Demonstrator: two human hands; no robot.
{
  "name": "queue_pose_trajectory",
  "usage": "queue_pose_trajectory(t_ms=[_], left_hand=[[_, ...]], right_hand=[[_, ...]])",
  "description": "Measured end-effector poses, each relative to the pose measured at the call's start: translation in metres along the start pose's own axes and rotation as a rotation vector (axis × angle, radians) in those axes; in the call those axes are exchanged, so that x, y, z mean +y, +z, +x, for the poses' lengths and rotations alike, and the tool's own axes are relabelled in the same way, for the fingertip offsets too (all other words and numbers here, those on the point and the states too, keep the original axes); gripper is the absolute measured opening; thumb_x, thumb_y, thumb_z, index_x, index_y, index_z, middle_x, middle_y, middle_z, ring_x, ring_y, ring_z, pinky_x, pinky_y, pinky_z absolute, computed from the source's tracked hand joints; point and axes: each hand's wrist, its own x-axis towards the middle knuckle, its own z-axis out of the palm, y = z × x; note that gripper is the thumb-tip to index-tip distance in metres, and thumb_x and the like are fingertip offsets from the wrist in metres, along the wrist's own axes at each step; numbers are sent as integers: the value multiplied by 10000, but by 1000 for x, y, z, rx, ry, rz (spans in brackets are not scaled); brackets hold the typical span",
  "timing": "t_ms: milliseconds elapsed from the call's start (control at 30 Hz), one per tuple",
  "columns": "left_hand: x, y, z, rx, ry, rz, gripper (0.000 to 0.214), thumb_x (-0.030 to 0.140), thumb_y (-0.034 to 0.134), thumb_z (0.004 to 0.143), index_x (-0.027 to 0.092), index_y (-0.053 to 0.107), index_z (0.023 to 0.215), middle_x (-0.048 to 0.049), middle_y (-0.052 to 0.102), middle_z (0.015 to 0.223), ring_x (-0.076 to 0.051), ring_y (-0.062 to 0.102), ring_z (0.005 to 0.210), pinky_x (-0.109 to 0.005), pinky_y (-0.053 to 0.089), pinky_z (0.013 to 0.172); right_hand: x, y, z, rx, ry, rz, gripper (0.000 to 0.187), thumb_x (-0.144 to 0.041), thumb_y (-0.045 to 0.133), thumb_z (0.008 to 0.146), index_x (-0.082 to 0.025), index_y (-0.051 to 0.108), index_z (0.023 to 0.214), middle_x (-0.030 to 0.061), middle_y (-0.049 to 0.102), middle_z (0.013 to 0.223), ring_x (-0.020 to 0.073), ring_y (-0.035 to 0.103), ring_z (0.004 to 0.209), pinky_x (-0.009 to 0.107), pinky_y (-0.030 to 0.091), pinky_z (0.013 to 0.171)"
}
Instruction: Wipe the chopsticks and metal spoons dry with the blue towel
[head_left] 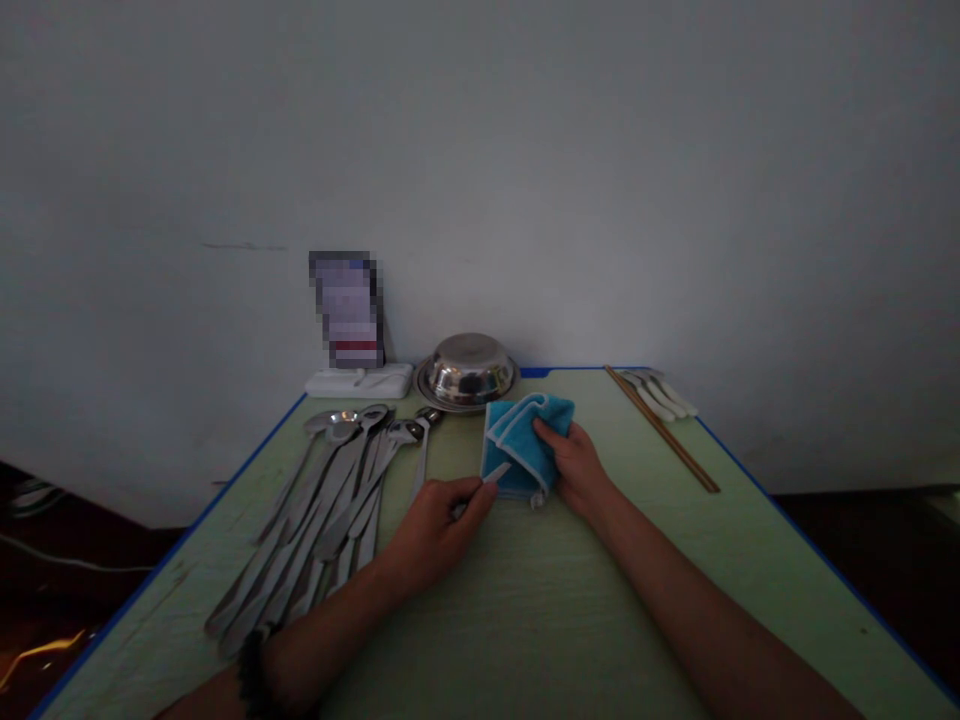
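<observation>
My left hand is closed on the handle of a metal utensil whose far end disappears into a folded blue cloth. My right hand grips that cloth from the right, fingers pressed on its folds. Cloth and hands rest over the middle of a pale green table. The utensil's head is hidden inside the cloth, so I cannot tell what kind it is.
Several long metal spoons lie fanned on the left of the table. A steel bowl on a plate stands at the back, beside a white folded cloth. Wooden chopsticks and white-handled spoons lie back right.
</observation>
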Motion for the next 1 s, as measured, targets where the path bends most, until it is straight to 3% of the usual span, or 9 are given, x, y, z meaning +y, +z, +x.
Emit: queue_pose_trajectory(t_ms=[300,433,500,567,600,633,700,867,1000], left_hand=[[2,0,-2,-9,10,-32,395,384,384,849,164,364,522,59,277,510,-77,313,488,-225,228,493],[7,-8,1,-25,43,-155,411,405,371,853,172,338,516,63,259,498,-74,284,474,-224,219,469],[18,-20,8,-76,64,-194,434,417,305,878,171,362,525,56,315,487,-75,329,464,-213,272,463],[34,-39,21,-207,92,-235,460,422,278,891,154,442,555,32,429,499,-83,421,469,-212,357,481],[44,-50,28,-312,108,-255,452,419,297,890,141,496,594,10,500,537,-90,474,482,-215,389,485],[54,-61,36,-502,108,-292,426,416,324,887,128,541,663,-19,563,623,-103,523,532,-217,416,496],[72,-82,48,-657,122,-244,338,396,416,865,122,592,775,-38,605,738,-112,569,618,-202,436,508],[88,-110,56,-484,200,-38,251,338,453,866,143,611,887,-26,629,793,-120,595,728,-219,463,648],[84,-122,46,-550,222,38,165,226,563,805,193,600,962,-13,632,915,-127,597,807,-222,457,705]], right_hand=[[5,-1,-3,47,-107,-99,327,-459,618,688,-160,637,819,12,697,739,175,634,734,302,462,728],[-11,7,-1,49,-211,-184,356,-474,597,701,-157,633,860,15,688,755,165,620,707,295,452,708],[-30,19,3,38,-270,-175,355,-470,601,698,-159,630,864,17,683,762,159,614,686,290,452,683],[-56,35,6,-7,-333,-131,337,-453,620,684,-165,627,860,18,681,793,156,612,689,288,455,674],[-69,44,8,-22,-374,-105,330,-444,632,675,-170,628,859,14,681,799,153,612,690,284,455,672],[-82,52,8,-54,-388,-79,330,-436,647,661,-171,626,857,13,680,786,155,612,680,283,456,657],[-104,65,9,-107,-407,-44,324,-431,645,666,-177,619,865,11,680,781,158,614,677,284,460,647],[-131,69,4,-100,-541,-242,326,-459,596,709,-166,634,846,21,673,773,164,609,716,288,460,682],[-141,58,-3,-94,-587,-492,328,-464,582,724,-157,646,822,24,661,740,169,598,706,309,463,694]])
